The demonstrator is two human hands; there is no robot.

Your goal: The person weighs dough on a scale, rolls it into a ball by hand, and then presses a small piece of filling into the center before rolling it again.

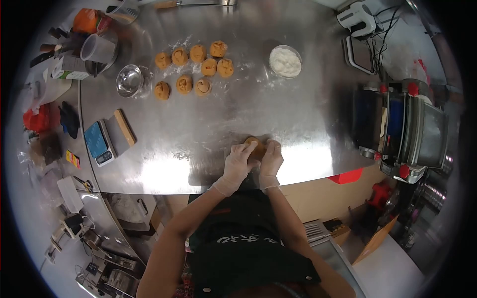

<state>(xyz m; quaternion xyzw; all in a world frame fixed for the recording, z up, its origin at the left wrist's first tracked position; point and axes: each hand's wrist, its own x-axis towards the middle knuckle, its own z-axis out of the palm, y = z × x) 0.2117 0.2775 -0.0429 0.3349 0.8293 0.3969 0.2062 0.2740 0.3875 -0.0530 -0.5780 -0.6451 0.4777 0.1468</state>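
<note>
Both my hands wear clear plastic gloves and meet near the front edge of the steel table (208, 119). Between them is a piece of orange-brown dough (255, 144), partly covered by my fingers. My left hand (238, 161) curls around its left side, thumb and fingers pressed on it. From the right, my right hand (271, 159) closes against the same dough with bent fingers. Farther back lie several rounded dough pieces (198, 53) in loose rows, with white flour dusted around them.
A bowl of white flour (285, 61) stands at the back right, a small metal bowl (129, 80) at the left. Near it are a digital scale (99, 142) and a wooden-handled scraper (124, 127). A machine with red knobs (405, 129) occupies the right end.
</note>
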